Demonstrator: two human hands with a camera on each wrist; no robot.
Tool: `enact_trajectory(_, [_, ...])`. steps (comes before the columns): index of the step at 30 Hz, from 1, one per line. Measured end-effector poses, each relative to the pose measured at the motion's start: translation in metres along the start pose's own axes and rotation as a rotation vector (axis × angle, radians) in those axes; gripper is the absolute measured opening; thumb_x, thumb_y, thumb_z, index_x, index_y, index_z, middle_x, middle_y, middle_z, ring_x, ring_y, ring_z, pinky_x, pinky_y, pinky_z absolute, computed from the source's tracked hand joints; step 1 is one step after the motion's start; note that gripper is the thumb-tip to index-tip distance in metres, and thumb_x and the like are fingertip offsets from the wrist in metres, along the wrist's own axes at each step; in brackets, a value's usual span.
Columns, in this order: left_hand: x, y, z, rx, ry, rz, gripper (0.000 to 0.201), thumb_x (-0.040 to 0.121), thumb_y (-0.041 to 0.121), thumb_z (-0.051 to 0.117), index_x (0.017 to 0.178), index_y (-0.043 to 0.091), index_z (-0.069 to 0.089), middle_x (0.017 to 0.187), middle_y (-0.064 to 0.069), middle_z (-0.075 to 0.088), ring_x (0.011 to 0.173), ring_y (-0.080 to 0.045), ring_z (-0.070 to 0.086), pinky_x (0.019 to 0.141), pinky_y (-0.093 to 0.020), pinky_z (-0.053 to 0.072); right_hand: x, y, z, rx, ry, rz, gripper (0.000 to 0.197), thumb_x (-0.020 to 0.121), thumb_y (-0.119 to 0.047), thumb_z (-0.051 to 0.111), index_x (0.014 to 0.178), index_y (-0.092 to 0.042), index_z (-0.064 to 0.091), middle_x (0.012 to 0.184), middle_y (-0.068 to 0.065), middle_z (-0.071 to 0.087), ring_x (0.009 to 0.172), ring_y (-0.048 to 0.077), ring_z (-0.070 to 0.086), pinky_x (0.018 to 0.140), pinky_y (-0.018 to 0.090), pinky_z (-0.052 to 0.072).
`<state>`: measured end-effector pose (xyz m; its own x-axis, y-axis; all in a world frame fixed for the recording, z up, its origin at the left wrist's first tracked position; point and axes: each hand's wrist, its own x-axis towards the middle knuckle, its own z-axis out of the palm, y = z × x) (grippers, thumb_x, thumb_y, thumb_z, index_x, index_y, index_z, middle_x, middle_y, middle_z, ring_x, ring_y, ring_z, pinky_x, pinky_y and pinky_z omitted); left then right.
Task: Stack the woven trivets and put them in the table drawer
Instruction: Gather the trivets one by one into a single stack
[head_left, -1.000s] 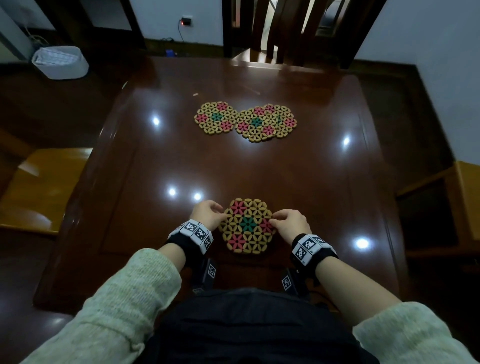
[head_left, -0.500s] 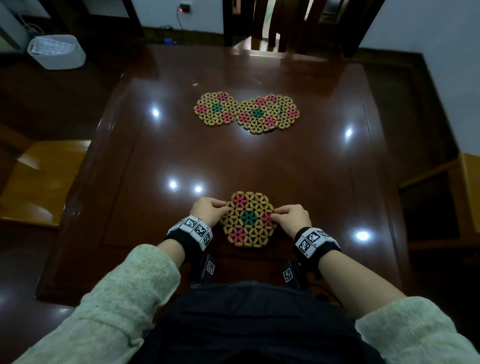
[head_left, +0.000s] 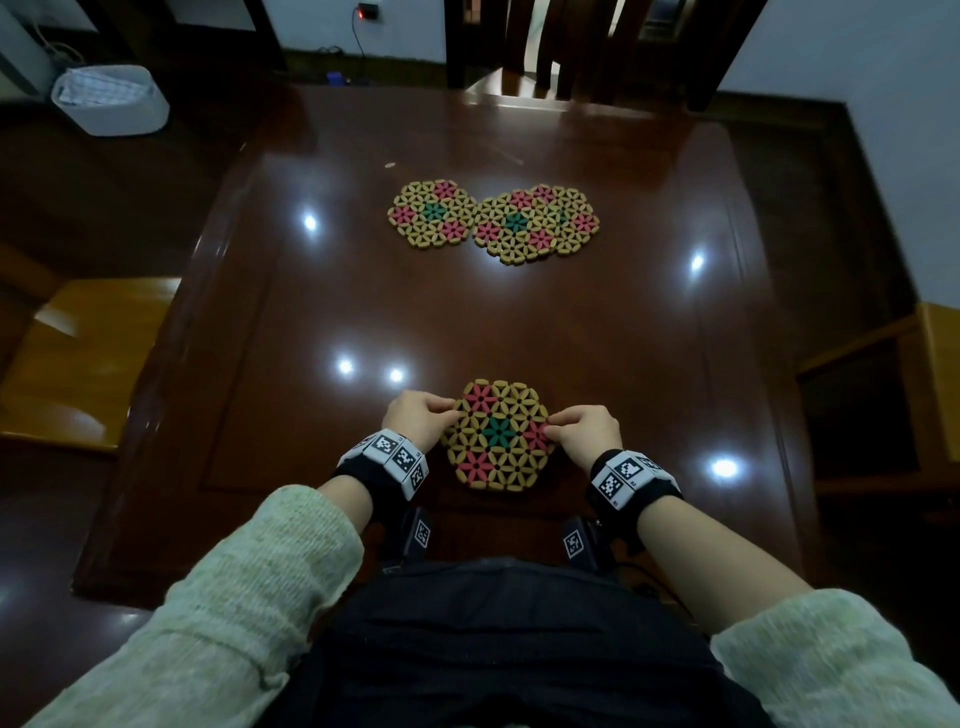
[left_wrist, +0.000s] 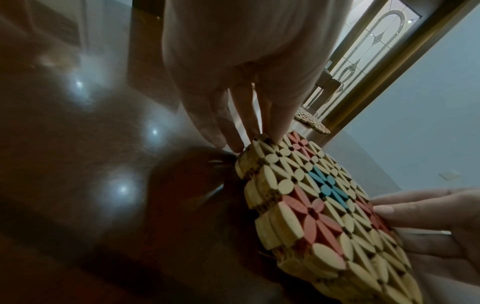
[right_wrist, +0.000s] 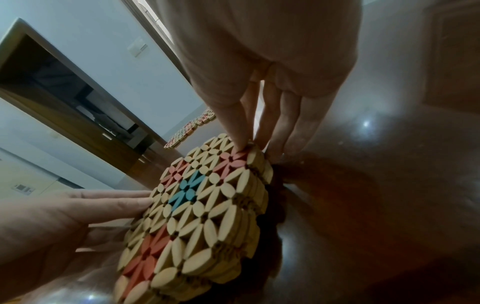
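Near edge of dark glossy table (head_left: 571, 332): a stack of trivets (head_left: 497, 435), hexagon-shaped, tan pieces with pink flowers and a teal centre, sits just in front of the person's lap. Wrist views show several layers at its edge, so more than one trivet here; exact count cannot be told. Left hand (head_left: 415, 421) pinches the stack's left rim, thumb on top, fingers (left_wrist: 235, 123) down along the side toward the tabletop. Right hand (head_left: 587, 434) pinches the right rim the same way, thumb on a pink flower, fingers (right_wrist: 283, 123) down beside the edge. Whether the stack is lifted or resting flat cannot be told. Far side of table: single trivet (head_left: 430, 214) on the left, touching a pair of overlapping trivets (head_left: 537, 222) to its right; well apart from the held stack. Bare polished wood between, with ceiling-light reflections. No drawer visible; dark clothing covers the near table edge. Around: chair (head_left: 571, 47) at far side, orange wooden seat (head_left: 78, 358) left, another wooden seat (head_left: 940, 374) right, white basket (head_left: 109, 98) on floor far left.
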<state>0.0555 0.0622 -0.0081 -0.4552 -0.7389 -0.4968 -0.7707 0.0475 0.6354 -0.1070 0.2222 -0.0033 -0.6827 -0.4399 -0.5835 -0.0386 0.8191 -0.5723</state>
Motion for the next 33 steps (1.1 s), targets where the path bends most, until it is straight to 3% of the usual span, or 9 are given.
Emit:
enact_trajectory(11, [0.0,0.0,0.003,0.017,-0.01,0.027,0.03,0.083,0.026,0.072,0.112,0.018,0.072,0.114,0.001,0.071,0.106,-0.014,0.066,0.095,-0.031,0.052,0.002,-0.002,0.005,0.032,-0.017,0.024,0.032,0.086,-0.018,0.069,0.118,-0.016,0.07,0.124,0.005,0.066,0.117,0.021,0.06,0.099,0.03,0.048])
enact_trajectory(15, [0.003,0.001,0.003,0.005,-0.024,0.021,0.03,0.082,0.023,0.073,0.112,0.017,0.072,0.114,-0.001,0.071,0.104,-0.013,0.066,0.095,-0.031,0.053,0.004,0.0,0.007,0.066,-0.027,0.042,0.031,0.087,-0.017,0.069,0.118,-0.015,0.07,0.124,0.007,0.067,0.117,0.021,0.059,0.104,0.034,0.047])
enact_trajectory(24, [0.006,0.003,0.001,0.002,-0.064,-0.019,0.029,0.081,0.024,0.074,0.109,0.018,0.073,0.109,0.0,0.073,0.097,-0.012,0.068,0.093,-0.032,0.054,0.004,-0.004,0.007,0.117,-0.117,0.058,0.037,0.09,-0.009,0.061,0.126,-0.012,0.062,0.125,0.008,0.064,0.114,0.022,0.06,0.101,0.037,0.049])
enact_trajectory(28, [0.005,0.008,-0.001,0.013,-0.103,-0.041,0.028,0.085,0.022,0.07,0.112,0.017,0.072,0.111,0.0,0.072,0.099,-0.013,0.066,0.087,-0.025,0.052,0.001,-0.012,0.009,0.115,-0.176,0.07,0.039,0.091,-0.01,0.055,0.13,-0.011,0.059,0.124,0.009,0.064,0.114,0.025,0.061,0.1,0.04,0.05])
enact_trajectory(33, [0.005,0.011,0.001,0.049,-0.14,-0.057,0.028,0.089,0.023,0.065,0.116,0.019,0.07,0.116,0.001,0.07,0.105,-0.014,0.065,0.095,-0.031,0.052,0.001,-0.014,0.011,0.13,-0.196,0.097,0.038,0.091,-0.01,0.051,0.127,-0.013,0.06,0.121,0.009,0.066,0.111,0.025,0.062,0.098,0.042,0.051])
